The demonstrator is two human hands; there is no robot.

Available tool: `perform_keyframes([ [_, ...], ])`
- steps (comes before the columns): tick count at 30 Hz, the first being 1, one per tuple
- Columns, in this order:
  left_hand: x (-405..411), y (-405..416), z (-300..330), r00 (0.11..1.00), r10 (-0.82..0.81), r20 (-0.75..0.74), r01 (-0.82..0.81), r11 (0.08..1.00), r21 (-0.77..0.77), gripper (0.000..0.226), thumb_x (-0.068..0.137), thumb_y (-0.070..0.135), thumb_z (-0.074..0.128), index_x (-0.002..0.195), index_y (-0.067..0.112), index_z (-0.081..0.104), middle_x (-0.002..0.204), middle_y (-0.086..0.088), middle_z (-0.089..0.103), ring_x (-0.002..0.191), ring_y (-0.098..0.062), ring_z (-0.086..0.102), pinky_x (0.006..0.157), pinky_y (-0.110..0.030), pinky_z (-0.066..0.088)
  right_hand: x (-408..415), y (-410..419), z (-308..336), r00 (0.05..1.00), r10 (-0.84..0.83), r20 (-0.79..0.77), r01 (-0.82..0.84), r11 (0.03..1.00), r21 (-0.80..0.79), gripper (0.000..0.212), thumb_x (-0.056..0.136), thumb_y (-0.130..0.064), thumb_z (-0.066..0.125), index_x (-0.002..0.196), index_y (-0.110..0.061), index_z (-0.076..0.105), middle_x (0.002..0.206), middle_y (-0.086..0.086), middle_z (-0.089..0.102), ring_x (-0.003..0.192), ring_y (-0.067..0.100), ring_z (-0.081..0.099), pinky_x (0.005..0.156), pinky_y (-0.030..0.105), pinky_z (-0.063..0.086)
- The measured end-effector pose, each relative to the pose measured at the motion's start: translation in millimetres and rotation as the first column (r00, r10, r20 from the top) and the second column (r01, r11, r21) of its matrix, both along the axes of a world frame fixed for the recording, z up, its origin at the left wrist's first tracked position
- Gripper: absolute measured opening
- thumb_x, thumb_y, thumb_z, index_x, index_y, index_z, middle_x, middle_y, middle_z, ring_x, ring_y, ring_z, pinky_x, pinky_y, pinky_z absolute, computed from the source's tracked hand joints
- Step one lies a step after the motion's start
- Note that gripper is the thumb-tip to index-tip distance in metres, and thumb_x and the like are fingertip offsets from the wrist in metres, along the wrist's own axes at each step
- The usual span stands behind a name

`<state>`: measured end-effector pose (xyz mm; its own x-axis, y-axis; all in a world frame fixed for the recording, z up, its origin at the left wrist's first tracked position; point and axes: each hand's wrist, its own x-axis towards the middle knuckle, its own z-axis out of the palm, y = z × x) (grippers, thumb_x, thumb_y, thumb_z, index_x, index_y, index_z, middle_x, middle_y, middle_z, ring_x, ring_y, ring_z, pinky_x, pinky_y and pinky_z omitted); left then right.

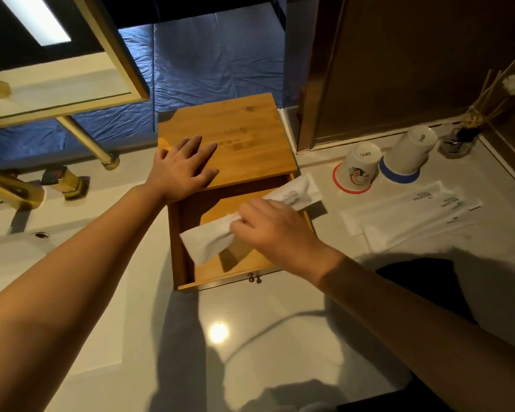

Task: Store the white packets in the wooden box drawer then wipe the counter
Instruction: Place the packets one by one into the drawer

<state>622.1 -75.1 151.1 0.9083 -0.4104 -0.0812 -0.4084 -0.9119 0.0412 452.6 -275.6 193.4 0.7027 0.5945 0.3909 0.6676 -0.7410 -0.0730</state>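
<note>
While the gold tap (pixel 15 185) sits at the far left, the left hand (pixel 182 169) lies flat with fingers spread on top of the wooden box (pixel 250 129). Its drawer (pixel 185 263) is pulled out. The right hand (pixel 277 227) pinches white packets (pixel 211 242) over the open drawer. More packets (pixel 414 215) lie on the white counter (pixel 280 337) to the right, near two upside-down cups (pixel 363 165).
</note>
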Motion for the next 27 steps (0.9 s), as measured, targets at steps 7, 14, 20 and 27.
perform_keyframes([
  [7, 0.1, 5.5, -12.1, 0.997, -0.051, 0.058, 0.057, 0.994, -0.094, 0.061, 0.086, 0.064, 0.021, 0.144, 0.046, 0.017, 0.159, -0.003, 0.012, 0.147, -0.024, 0.007, 0.112, -0.058, 0.007, 26.4, 41.5, -30.9, 0.990, -0.075, -0.121, 0.059, 0.989, -0.135, 0.027, 0.057, -0.006, 0.080, 0.079, -0.011, 0.063, 0.075, 0.007, 0.061, 0.070, 0.022, 0.058, 0.050, 0.026, 0.030],
  [14, 2.7, 7.5, -17.6, 0.993, -0.055, 0.104, 0.066, 0.992, -0.111, 0.060, 0.087, 0.065, 0.023, 0.144, 0.045, 0.019, 0.159, -0.004, 0.016, 0.147, -0.023, 0.010, 0.112, -0.057, 0.007, 55.7, 63.3, -47.5, 0.921, -0.290, -0.259, 0.221, 0.939, -0.265, 0.033, 0.065, 0.004, 0.068, 0.097, -0.005, 0.062, 0.096, 0.014, 0.063, 0.087, 0.029, 0.059, 0.061, 0.033, 0.045],
  [20, 3.3, 6.0, -19.9, 0.993, -0.056, 0.108, 0.069, 0.990, -0.126, 0.060, 0.088, 0.065, 0.022, 0.144, 0.045, 0.018, 0.159, -0.003, 0.015, 0.147, -0.023, 0.009, 0.112, -0.058, 0.005, 32.9, 51.5, -45.9, 0.795, -0.467, -0.388, 0.327, 0.868, -0.374, 0.050, 0.091, -0.039, 0.047, 0.138, -0.026, 0.036, 0.146, 0.014, 0.036, 0.133, 0.034, 0.032, 0.104, 0.046, 0.032],
  [27, 3.5, 6.0, -19.3, 0.994, -0.052, 0.098, 0.064, 0.990, -0.127, 0.060, 0.088, 0.066, 0.019, 0.144, 0.046, 0.015, 0.159, -0.002, 0.012, 0.147, -0.022, 0.006, 0.113, -0.056, 0.003, 27.7, 38.3, -55.8, 0.520, -0.635, -0.572, 0.257, 0.755, -0.604, 0.064, 0.086, -0.068, 0.016, 0.141, -0.046, -0.006, 0.157, 0.007, -0.015, 0.142, 0.042, -0.008, 0.111, 0.061, 0.008],
])
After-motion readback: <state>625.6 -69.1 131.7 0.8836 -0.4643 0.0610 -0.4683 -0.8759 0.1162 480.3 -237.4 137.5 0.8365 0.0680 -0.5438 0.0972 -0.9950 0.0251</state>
